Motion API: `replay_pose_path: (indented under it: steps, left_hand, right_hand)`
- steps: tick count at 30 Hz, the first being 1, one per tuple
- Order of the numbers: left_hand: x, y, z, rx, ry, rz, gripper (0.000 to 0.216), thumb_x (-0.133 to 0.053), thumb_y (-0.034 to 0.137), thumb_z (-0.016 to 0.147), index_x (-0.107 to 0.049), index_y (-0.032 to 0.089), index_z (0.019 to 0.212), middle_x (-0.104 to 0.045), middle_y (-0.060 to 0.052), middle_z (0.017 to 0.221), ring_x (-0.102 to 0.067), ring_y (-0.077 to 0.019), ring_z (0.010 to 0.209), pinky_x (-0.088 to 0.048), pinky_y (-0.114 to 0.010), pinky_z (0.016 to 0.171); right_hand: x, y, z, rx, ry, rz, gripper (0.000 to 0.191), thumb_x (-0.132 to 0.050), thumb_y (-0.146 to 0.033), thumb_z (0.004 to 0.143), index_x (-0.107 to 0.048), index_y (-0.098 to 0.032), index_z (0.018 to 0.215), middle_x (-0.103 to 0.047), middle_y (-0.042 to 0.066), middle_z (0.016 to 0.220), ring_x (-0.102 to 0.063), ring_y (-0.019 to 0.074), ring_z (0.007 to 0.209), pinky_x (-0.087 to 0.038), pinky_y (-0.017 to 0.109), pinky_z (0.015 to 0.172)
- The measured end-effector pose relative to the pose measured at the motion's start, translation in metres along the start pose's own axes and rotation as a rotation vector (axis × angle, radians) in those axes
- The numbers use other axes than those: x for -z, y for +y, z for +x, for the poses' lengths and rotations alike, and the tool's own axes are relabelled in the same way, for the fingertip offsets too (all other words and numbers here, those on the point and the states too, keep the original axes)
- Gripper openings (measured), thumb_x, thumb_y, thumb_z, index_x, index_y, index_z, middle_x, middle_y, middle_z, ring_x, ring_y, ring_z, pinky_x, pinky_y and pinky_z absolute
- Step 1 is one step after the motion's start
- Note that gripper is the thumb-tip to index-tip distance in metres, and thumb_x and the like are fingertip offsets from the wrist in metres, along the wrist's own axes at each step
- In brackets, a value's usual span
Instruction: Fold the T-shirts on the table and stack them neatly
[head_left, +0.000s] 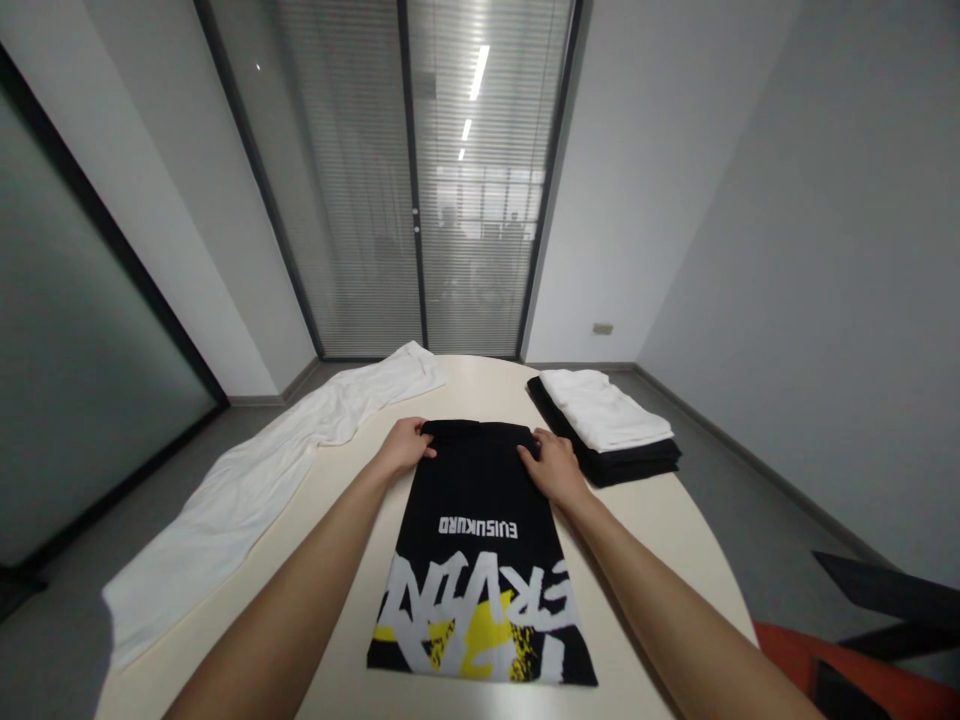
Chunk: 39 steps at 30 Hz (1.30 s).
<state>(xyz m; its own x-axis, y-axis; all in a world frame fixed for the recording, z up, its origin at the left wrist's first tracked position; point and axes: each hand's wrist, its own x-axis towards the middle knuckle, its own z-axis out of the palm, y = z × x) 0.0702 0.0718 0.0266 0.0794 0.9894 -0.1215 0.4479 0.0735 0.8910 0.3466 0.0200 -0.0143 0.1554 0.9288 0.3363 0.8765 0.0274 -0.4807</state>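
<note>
A black T-shirt (476, 485) lies folded into a long panel in front of me, its white and yellow lettering upside down from my side. At its far left corner, my left hand (406, 446) has its fingers closed on the fabric edge. My right hand (555, 466) pinches the far right corner, its thumb over the cloth. The far edge between the two hands shows a narrow turned strip. Parts of the fingers are hidden under or behind the cloth.
The shirt rests on a pale rounded table (487, 385). White trousers (300, 440) stretch along its left edge. To the right sits a folded stack with a white garment (607, 408) above black garments (637, 465). A red and black chair (840, 665) stands at the lower right.
</note>
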Motion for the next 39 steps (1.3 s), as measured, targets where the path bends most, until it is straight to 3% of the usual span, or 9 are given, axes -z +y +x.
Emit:
replay_pose_path:
  steps: [3, 7, 13, 19, 25, 32, 35, 39]
  left_hand:
    - [0.003, 0.004, -0.006, 0.072, -0.062, -0.104, 0.018, -0.053, 0.007, 0.089, -0.06, 0.012, 0.105, -0.072, -0.011, 0.105, -0.074, -0.0138, 0.067, -0.043, -0.015, 0.046]
    - [0.008, 0.01, -0.013, 0.145, -0.132, -0.203, 0.026, -0.054, 0.011, 0.09, -0.054, 0.015, 0.116, -0.07, -0.015, 0.116, -0.077, -0.0173, 0.075, -0.05, -0.015, 0.049]
    - [0.012, 0.014, -0.016, 0.193, -0.173, -0.258, 0.03, -0.053, 0.009, 0.089, -0.053, 0.015, 0.119, -0.067, -0.016, 0.127, -0.077, -0.0185, 0.084, -0.059, -0.02, 0.061]
    - [0.011, 0.014, -0.015, 0.2, -0.175, -0.249, 0.024, -0.061, 0.013, 0.087, -0.06, 0.014, 0.111, -0.071, -0.014, 0.118, -0.075, -0.0168, 0.088, -0.057, -0.016, 0.061]
    - [0.011, 0.013, -0.013, 0.202, -0.183, -0.255, 0.038, -0.076, 0.033, 0.082, -0.063, 0.017, 0.114, -0.072, -0.012, 0.118, -0.075, -0.0191, 0.088, -0.058, -0.019, 0.062]
    - [0.02, 0.025, -0.021, 0.207, -0.212, -0.256, 0.034, -0.073, 0.033, 0.085, -0.063, 0.017, 0.113, -0.071, -0.013, 0.123, -0.075, -0.0207, 0.093, -0.058, -0.02, 0.064]
    - [0.032, 0.039, -0.033, 0.181, -0.255, -0.263, 0.027, -0.073, 0.031, 0.085, -0.064, 0.017, 0.106, -0.071, -0.012, 0.122, -0.075, -0.0212, 0.096, -0.058, -0.022, 0.069]
    - [0.047, 0.05, -0.052, 0.107, -0.338, -0.279, 0.023, -0.074, 0.031, 0.082, -0.064, 0.018, 0.099, -0.073, -0.011, 0.117, -0.073, -0.0217, 0.098, -0.057, -0.027, 0.077]
  right_hand:
    - [-0.001, 0.003, 0.003, -0.048, -0.011, 0.102, 0.027, -0.061, -0.034, 0.088, -0.065, -0.018, 0.11, -0.07, 0.013, 0.109, -0.06, 0.031, 0.109, -0.049, 0.046, 0.093]
    - [-0.001, 0.01, 0.005, -0.079, -0.045, 0.446, 0.023, -0.06, -0.035, 0.087, -0.062, -0.022, 0.105, -0.07, 0.003, 0.087, -0.065, 0.0208, 0.081, -0.053, 0.036, 0.078]
    - [0.003, 0.005, 0.011, -0.138, -0.082, 0.855, 0.06, -0.074, -0.046, 0.072, -0.054, -0.019, 0.121, -0.068, 0.005, 0.094, -0.065, 0.0177, 0.075, -0.055, 0.033, 0.071]
    - [0.009, -0.011, 0.016, -0.081, -0.081, 0.886, 0.055, -0.077, -0.04, 0.067, -0.06, -0.02, 0.116, -0.066, 0.008, 0.115, -0.066, 0.0178, 0.084, -0.056, 0.032, 0.076]
    - [0.007, -0.011, 0.015, -0.034, -0.166, 0.957, 0.058, -0.072, -0.032, 0.07, -0.059, -0.023, 0.126, -0.07, 0.003, 0.097, -0.066, 0.0199, 0.087, -0.057, 0.034, 0.076]
    - [0.018, -0.017, 0.017, -0.043, -0.109, 1.03, 0.054, -0.064, -0.025, 0.065, -0.061, -0.021, 0.118, -0.07, 0.004, 0.094, -0.066, 0.0204, 0.088, -0.053, 0.033, 0.079]
    - [0.032, -0.021, 0.015, 0.011, -0.114, 1.031, 0.053, -0.063, -0.022, 0.064, -0.061, -0.021, 0.117, -0.07, 0.006, 0.105, -0.064, 0.0204, 0.095, -0.051, 0.033, 0.083]
    - [0.058, -0.027, 0.004, 0.106, -0.183, 0.971, 0.05, -0.063, -0.022, 0.067, -0.062, -0.024, 0.117, -0.06, 0.006, 0.135, -0.061, 0.0189, 0.101, -0.051, 0.034, 0.088]
